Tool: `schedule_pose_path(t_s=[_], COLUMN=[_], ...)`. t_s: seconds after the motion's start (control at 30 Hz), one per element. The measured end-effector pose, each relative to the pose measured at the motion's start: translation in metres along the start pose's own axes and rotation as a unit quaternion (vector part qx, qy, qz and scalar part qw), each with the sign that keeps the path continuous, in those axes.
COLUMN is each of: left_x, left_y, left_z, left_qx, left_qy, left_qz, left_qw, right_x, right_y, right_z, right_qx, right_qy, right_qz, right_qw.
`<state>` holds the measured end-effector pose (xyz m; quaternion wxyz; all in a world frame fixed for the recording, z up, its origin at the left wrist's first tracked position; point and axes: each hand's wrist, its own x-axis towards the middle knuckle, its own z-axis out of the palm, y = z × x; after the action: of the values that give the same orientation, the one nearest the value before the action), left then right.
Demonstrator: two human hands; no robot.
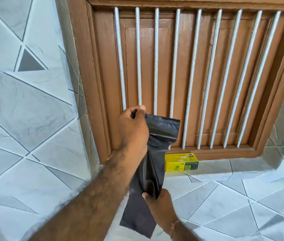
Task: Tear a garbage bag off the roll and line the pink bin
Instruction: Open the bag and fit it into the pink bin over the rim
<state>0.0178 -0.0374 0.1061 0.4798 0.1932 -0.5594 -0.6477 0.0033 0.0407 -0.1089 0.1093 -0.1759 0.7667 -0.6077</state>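
Note:
A folded black garbage bag [157,146] hangs stretched between my two hands in front of a wooden window. My left hand [134,131] grips its upper end, raised near the window bars. My right hand [160,204] pinches the bag lower down, and a loose flap hangs below that grip. A yellow and green bin-bag box [183,162] lies on the tiled sill behind the bag, partly hidden by it. The pink bin is not in view.
A brown wooden window frame [92,84] with several white vertical bars [191,75] fills the upper view. Grey and white patterned tiles [24,101] cover the wall at left and the sill [242,188] below the window.

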Motion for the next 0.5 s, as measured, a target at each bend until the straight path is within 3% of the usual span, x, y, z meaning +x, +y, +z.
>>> schedule_pose_path(t_s=[0.17,0.3,0.43,0.5], left_x=[0.024,0.055,0.079,0.066], left_y=[0.055,0.094,0.100,0.091], left_z=[-0.013,-0.044,-0.087,-0.098], left_qx=[-0.038,-0.029,0.035,0.160], left_qy=[0.055,0.157,0.231,0.233], left_qz=[0.050,0.115,0.130,0.116], left_qw=[0.997,0.980,0.964,0.952], right_x=[-0.018,-0.035,-0.061,-0.075], right_y=[0.029,0.046,0.045,0.039], right_z=[-0.030,-0.061,-0.096,-0.112], right_qx=[-0.065,-0.102,-0.034,-0.011], right_qy=[-0.064,-0.117,-0.173,-0.200], right_qz=[0.030,0.016,0.052,0.060], right_qw=[0.995,0.988,0.983,0.978])
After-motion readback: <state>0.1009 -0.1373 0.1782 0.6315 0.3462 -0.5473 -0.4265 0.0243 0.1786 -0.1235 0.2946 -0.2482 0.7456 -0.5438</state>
